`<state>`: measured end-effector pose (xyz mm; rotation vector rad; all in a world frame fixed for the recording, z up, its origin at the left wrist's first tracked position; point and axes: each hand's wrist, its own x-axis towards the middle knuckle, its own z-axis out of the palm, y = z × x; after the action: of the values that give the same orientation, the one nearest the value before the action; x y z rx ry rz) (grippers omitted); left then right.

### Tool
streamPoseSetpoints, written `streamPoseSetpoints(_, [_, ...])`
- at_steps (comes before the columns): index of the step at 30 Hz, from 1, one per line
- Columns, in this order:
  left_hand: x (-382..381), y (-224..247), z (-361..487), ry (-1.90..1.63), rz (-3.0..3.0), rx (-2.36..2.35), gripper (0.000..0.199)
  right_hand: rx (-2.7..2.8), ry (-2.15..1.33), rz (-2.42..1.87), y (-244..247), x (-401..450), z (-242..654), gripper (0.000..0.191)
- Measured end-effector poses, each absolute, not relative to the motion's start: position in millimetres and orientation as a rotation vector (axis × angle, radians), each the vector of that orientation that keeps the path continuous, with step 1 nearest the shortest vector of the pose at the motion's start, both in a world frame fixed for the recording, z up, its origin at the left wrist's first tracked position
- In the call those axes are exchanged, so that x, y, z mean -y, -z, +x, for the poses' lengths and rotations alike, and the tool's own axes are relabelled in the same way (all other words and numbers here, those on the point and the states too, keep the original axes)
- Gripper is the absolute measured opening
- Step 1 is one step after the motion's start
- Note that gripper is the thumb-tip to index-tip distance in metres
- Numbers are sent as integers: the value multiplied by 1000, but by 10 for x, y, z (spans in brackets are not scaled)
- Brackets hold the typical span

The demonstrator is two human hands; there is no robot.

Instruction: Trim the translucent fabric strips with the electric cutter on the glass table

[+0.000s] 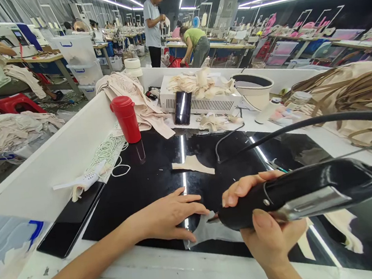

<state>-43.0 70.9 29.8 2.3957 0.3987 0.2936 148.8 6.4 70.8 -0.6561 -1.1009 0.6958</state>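
My right hand [268, 233] is wrapped round a black corded hand tool [317, 186] with a silver lever along its side. Its short pointed metal tip reaches left, at the edge of a thin, whitish see-through sheet [217, 231]. Whether the tip touches the sheet, I cannot tell. My left hand [173, 215] lies with fingers spread, its fingertips at the sheet's left side. Beyond both hands, a curved beige fabric piece [194, 164] rests on the glossy black work surface [138, 195]. More beige pieces [344, 226] lie partly hidden behind my right hand.
A red lidded cup [125, 119], light-green cord [110, 148] and a dark phone-like slab [70, 221] stand or lie at left. Behind are a white vented box [213, 102] and a phone [182, 108]. The tool's cable [322, 119] arcs across the right. Co-workers are farther off.
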Motion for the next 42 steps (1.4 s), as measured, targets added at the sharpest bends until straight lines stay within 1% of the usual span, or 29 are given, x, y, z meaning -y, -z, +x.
streamPoseSetpoints(11, [-707, -333, -472, -281, 2381, -385, 82, 1083, -721, -686, -687, -92, 1433, 36])
streamPoseSetpoints(14, [-698, -348, -474, -283, 2374, -397, 80, 1090, -737, -676, -675, -88, 1425, 33])
streamPoseSetpoints(18, [-686, -350, -468, -252, 2398, -403, 76, 1090, -736, -655, -651, -85, 1420, 35])
streamPoseSetpoints(24, [-675, -319, -465, -306, 2383, -413, 74, 1079, -735, -662, -624, -87, 1410, 35])
streamPoseSetpoints(28, [-665, -318, -467, -294, 2388, -413, 76, 1064, -746, -672, -636, -69, 1402, 31])
streamPoseSetpoints(35, [-659, -322, -459, -307, 2392, -420, 77, 1074, -768, -652, -661, -5, 1349, 36])
streamPoseSetpoints(40, [-664, -295, -456, -293, 2398, -412, 79, 1073, -791, -677, -644, 10, 1333, 31])
streamPoseSetpoints(42, [-661, -292, -455, -306, 2409, -409, 80, 1058, -805, -681, -662, 27, 1318, 33])
